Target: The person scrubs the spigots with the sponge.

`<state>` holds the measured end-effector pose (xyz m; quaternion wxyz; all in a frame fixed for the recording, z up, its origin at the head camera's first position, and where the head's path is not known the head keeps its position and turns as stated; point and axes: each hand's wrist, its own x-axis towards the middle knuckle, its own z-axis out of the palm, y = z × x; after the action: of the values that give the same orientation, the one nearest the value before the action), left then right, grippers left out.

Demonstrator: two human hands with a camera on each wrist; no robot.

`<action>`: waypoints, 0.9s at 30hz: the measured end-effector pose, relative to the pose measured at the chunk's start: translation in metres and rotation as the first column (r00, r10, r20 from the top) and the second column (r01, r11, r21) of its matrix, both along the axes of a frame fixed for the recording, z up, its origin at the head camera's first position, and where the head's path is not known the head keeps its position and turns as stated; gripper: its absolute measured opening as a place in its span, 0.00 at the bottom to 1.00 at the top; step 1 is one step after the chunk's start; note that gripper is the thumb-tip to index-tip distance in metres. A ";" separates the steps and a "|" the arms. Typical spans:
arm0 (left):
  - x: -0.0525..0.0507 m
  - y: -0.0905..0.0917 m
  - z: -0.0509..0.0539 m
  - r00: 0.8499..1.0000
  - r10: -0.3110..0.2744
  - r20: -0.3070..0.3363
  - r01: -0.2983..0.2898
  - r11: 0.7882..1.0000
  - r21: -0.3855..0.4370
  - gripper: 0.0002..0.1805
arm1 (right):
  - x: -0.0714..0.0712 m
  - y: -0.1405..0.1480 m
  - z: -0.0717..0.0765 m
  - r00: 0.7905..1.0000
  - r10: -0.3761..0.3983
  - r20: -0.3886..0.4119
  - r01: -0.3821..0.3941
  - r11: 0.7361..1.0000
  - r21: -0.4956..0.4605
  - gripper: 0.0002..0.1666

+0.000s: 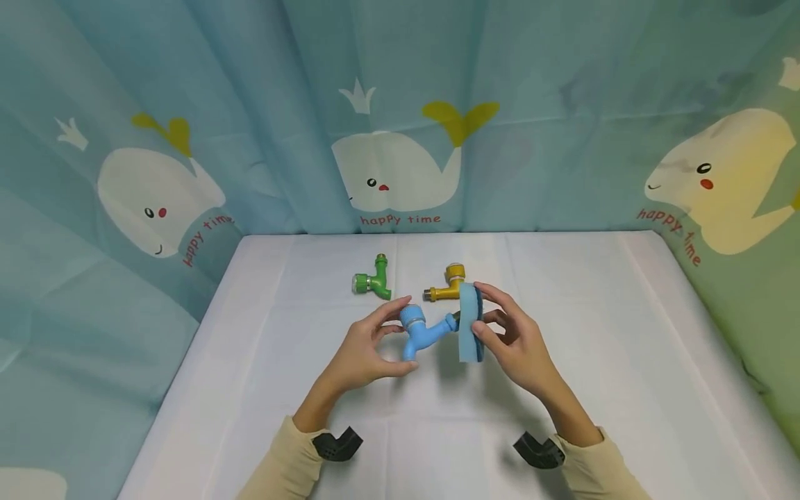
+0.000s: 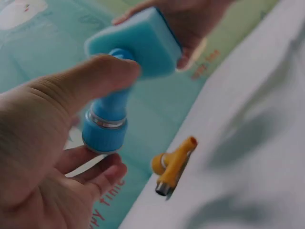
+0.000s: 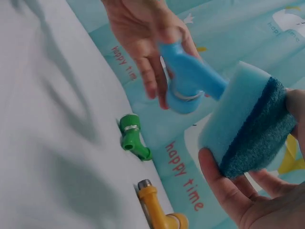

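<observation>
My left hand (image 1: 361, 353) pinches blue tap (image 1: 423, 338), knob (image 1: 412, 315) to spout (image 1: 410, 349), apparently leaving inlet (image 1: 451, 321) clear for sponge (image 1: 467, 323) right hand (image 1: 523, 348) grips.

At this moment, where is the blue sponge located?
In the head view, the sponge is right of centre, in the right hand, beside the blue tap that the left hand holds.

Hands (image 2: 43, 129) hold blue tap (image 2: 112, 106), blue sponge (image 2: 150, 45); yellow tap (image 2: 176, 162) on table (image 2: 243, 186).

Beige sleeves (image 1: 278, 462), black wrist pieces (image 1: 337, 446), bare hands (image 1: 359, 355)
</observation>
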<state>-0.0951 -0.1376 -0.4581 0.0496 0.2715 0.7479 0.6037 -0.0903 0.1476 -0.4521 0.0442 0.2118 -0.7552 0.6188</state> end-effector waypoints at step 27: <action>0.005 -0.006 -0.007 0.979 -0.046 -0.200 0.048 0.999 0.006 0.30 | -0.006 0.028 0.017 0.981 0.192 0.010 -0.190 0.964 0.184 0.34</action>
<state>-0.0902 -0.1433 -0.4648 -0.0128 0.3486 0.7391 0.5762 -0.0959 0.1759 -0.4347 -0.0325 0.2891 -0.7850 0.5470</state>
